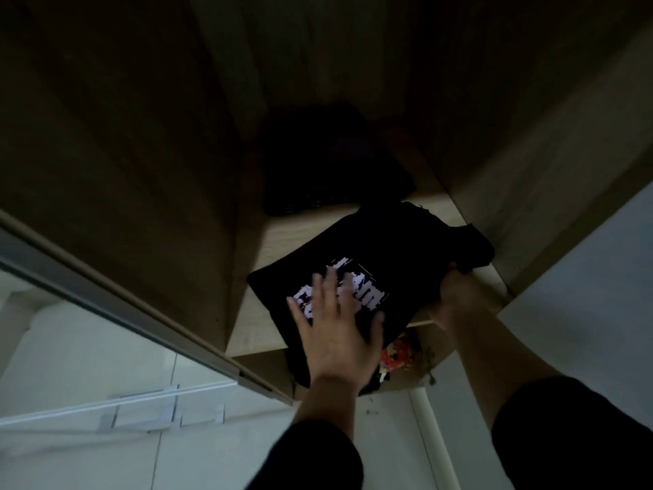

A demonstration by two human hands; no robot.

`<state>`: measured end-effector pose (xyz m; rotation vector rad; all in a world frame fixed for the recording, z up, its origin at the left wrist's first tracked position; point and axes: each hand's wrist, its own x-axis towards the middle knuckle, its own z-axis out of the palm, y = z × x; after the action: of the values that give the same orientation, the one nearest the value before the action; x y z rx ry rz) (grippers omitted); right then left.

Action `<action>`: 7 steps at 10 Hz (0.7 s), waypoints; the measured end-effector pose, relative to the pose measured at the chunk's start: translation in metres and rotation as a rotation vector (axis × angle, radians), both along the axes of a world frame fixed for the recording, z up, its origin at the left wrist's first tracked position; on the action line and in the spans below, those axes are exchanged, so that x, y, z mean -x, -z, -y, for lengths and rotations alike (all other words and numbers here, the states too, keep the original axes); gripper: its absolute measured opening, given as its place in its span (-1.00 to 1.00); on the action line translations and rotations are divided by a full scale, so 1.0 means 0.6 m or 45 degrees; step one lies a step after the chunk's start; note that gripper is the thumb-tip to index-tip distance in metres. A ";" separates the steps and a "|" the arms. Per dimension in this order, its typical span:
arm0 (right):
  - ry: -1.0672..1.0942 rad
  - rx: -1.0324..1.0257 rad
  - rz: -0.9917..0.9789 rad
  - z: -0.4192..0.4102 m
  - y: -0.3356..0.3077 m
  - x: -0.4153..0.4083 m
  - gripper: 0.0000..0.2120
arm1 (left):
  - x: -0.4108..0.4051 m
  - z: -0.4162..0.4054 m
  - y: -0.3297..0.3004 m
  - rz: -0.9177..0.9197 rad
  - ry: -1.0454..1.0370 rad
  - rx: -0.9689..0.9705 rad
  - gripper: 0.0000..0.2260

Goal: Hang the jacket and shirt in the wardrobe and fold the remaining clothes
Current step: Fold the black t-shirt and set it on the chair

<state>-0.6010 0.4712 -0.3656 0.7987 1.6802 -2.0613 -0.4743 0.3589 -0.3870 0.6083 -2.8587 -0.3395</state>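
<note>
White print on the folded black T-shirt [371, 256], too blurred to read.

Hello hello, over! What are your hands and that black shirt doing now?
Left hand flat on folded black T-shirt. Right hand gripping its right edge. Shirt on wardrobe shelf; dark folded pile behind, apparently not blocking.

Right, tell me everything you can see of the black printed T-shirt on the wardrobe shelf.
The black T-shirt is folded into a rough rectangle, soft fabric, with a blurred white-and-pink print facing up. It lies askew on the light wooden shelf, its near edge overhanging the front. The left hand rests flat on the print, fingers spread; the right hand grips its right edge. A darker folded pile sits behind it, apparently apart.
</note>
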 end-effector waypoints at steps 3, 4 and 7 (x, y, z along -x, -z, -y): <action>-0.139 0.103 0.008 -0.012 -0.024 -0.014 -0.60 | -0.033 0.055 -0.023 0.452 0.408 0.163 -0.29; -0.080 0.265 0.136 -0.008 -0.027 -0.027 -0.63 | -0.015 0.099 -0.063 0.570 0.419 0.158 -0.31; -0.086 0.336 0.100 0.042 -0.019 -0.066 -0.61 | -0.001 0.169 -0.084 0.827 0.094 -0.052 -0.22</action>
<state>-0.5615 0.4460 -0.3545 0.7151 1.3394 -2.1179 -0.4740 0.2575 -0.3369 0.7305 -3.5067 -0.2434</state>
